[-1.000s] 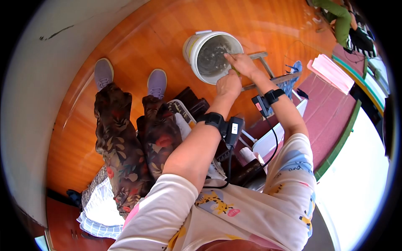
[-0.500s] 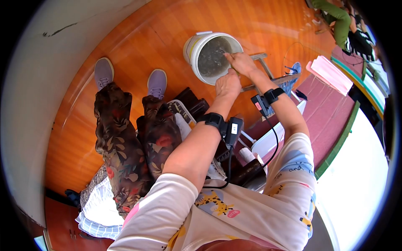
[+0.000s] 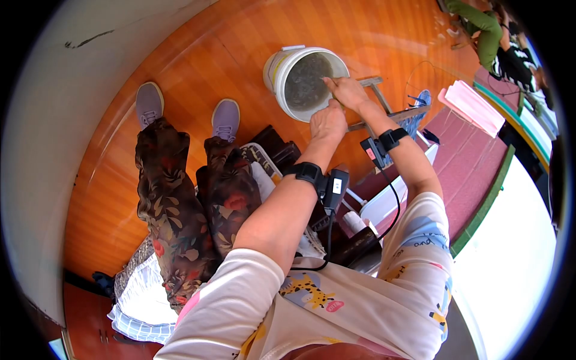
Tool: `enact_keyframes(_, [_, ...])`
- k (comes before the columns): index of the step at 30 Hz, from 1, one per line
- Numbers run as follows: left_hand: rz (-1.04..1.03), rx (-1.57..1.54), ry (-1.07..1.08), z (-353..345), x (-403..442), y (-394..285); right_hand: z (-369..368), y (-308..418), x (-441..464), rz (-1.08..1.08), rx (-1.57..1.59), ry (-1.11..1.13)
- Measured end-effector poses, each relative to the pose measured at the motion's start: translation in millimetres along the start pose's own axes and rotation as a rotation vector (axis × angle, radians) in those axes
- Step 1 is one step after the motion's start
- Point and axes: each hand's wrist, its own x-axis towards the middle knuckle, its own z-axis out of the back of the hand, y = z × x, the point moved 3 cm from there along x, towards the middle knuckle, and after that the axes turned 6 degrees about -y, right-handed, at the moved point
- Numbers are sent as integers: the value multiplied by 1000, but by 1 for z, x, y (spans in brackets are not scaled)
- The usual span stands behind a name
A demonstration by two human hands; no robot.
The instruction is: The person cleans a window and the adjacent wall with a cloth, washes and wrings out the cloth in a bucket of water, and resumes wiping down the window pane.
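A white bucket (image 3: 281, 90) stands on the wooden floor, holding murky, greyish liquid (image 3: 309, 75). My left hand (image 3: 328, 122) is closed at the bucket's near rim, its fingers curled. Just beyond it, my right hand (image 3: 348, 93) is bent over the rim, with a finger or thumb reaching above the liquid. The two hands are close together. A small greenish bit shows between them, but the fingers hide most of it and I cannot make out what it is.
A wooden stool frame (image 3: 375, 90) stands right of the bucket. My shoes (image 3: 225, 119) rest on the floor to the left. Pink sheets (image 3: 471, 108) lie farther right. Another person in green trousers (image 3: 489, 36) is at the upper right. Cables hang from my wrist devices (image 3: 334, 189).
Both hands stay almost in place, with only a slight shift. The liquid's surface looks different beside my right fingers, where a small splash or bit showed before.
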Motion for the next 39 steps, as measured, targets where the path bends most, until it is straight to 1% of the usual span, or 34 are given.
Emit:
enact_keyframes(4, [13, 1, 25, -3, 1, 1, 0, -1, -1, 21, 21, -7])
enact_keyframes(8, [21, -44, 13, -4, 1, 0, 2, 0, -3, -2, -7, 18])
enact_keyframes(10, [30, -62, 9, -2, -1, -3, -1, -10, -1, -74, 99, -27])
enact_keyframes(11, [21, -96, -8, -1, -2, -6, 0, -14, -2, -72, 100, -28])
enact_keyframes(13, [8, -128, -30, 1, -5, -10, 6, -23, -7, -166, 403, -9])
enact_keyframes(14, [32, -170, -16, 2, -6, -12, 8, -27, -11, -161, 405, -16])
enact_keyframes(16, [38, -205, -10, 2, -6, -15, 6, -34, -23, -230, 842, 45])
enact_keyframes(17, [123, -306, 31, -1, -7, -13, 7, -35, -30, -220, 848, 29])
enact_keyframes(18, [221, -412, 77, -7, -6, -7, 3, -37, -34, -211, 1009, 3])
enact_keyframes(19, [209, -407, 73, -1, -11, -10, 6, -36, -42, -197, 1172, -32])
enact_keyframes(20, [314, -693, 100, 3, -20, -9, 10, -38, -55, -258, 1245, -8])
enact_keyframes(21, [415, -982, 129, 6, -29, -8, 11, -38, -68, -246, 1248, -22])
enact_keyframes(22, [484, -1113, 152, 13, -36, -10, 18, -35, -82, -188, 1310, -112])
enact_keyframes(23, [463, -1106, 151, 13, -39, -8, 27, -32, -97, -127, 1370, -205])
enact_keyframes(24, [401, -1210, 157, 12, -42, -5, 37, -30, -114, -119, 1364, -244])
enact_keyframes(25, [334, -1313, 166, 17, -48, -6, 46, -28, -131, -101, 1366, -263])
enact_keyframes(26, [293, -1378, 165, 20, -54, -9, 57, -24, -148, -2, 1312, -256])
enact_keyframes(27, [258, -1367, 175, 23, -61, -13, 68, -20, -167, 96, 1255, -259])
enact_keyframes(28, [216, -1361, 234, 27, -70, -20, 78, -14, -187, 75, 1243, -243])
enact_keyframes(29, [161, -1354, 296, 33, -80, -32, 91, -2, -209, 111, 1212, -269])
enact_keyframes(30, [159, -1373, 348, 40, -90, -46, 100, 4, -227, 144, 1207, -297])
enact_keyframes(31, [85, -1364, 371, 50, -101, -62, 110, 9, -242, 182, 1196, -327])
enact_keyframes(33, [36, -1402, 450, 69, -124, -96, 125, 18, -272, 226, 1236, -449])
enact_keyframes(34, [-18, -1393, 464, 79, -131, -116, 134, 24, -287, 250, 1284, -525])
enact_keyframes(35, [-81, -1355, 444, 89, -140, -133, 144, 31, -302, 279, 1323, -658])
enact_keyframes(37, [-251, -1264, 406, 115, -168, -164, 163, 53, -341, 384, 1257, -969])
enact_keyframes(38, [-325, -1167, 354, 130, -183, -178, 166, 55, -352, 404, 1260, -981])
enact_keyframes(39, [-396, -1070, 299, 139, -199, -191, 169, 53, -358, 455, 1447, -856])
